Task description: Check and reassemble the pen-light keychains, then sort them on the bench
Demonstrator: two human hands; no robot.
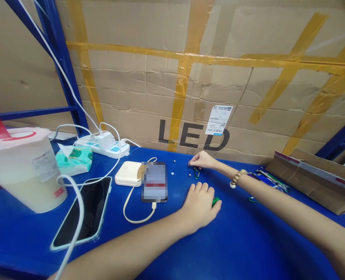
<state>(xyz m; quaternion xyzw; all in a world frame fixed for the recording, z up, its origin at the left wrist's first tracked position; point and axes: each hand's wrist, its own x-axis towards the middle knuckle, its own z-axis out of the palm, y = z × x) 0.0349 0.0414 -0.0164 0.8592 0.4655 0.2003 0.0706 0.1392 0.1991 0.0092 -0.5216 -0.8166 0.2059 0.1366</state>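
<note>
My left hand (200,202) rests on the blue table (233,241) with its fingers curled over a small green object (216,200), of which only a bit shows. Farther back my right hand (200,159), with a bead bracelet (237,178) on the wrist, pinches at a tiny metal piece (189,165) on the table. A small green clip (196,172) lies just under that hand. Other tiny metal pieces (174,160) are scattered nearby.
A phone (154,182) charges by cable from a white power bank (127,173). A second phone (84,212), a drink cup (23,171), a tissue pack (74,157) and a power strip (106,146) sit at left. Cardboard boxes (190,77) wall the back; a flat carton (312,179) lies right.
</note>
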